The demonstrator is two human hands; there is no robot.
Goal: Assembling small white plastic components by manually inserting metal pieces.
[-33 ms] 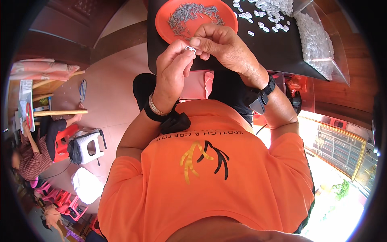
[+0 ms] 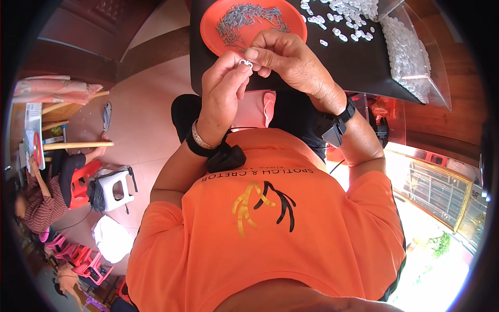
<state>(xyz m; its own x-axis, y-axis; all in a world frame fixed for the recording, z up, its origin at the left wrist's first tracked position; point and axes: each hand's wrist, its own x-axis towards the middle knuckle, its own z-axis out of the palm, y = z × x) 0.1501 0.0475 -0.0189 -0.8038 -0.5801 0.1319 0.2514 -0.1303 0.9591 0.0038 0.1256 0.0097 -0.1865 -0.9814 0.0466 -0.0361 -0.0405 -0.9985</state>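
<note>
My left hand (image 2: 224,83) pinches a small white plastic piece (image 2: 245,64) with ring-like openings between thumb and fingers. My right hand (image 2: 291,61) meets it there, thumb pressed against the fingers; whatever sits in that pinch is too small to make out. Just beyond both hands stands an orange-red round plate (image 2: 210,32), with a spread of small grey nail-like pins (image 2: 244,21) on it. To its right, loose small white oval plastic pieces (image 2: 340,35) lie scattered on the black tabletop (image 2: 332,67).
A clear bin (image 2: 408,57) full of white pieces stands at the table's right. Below the table edge is a pink surface (image 2: 252,109). On the left, another person (image 2: 47,208) sits near a red stool (image 2: 86,184) and a white stool (image 2: 112,192).
</note>
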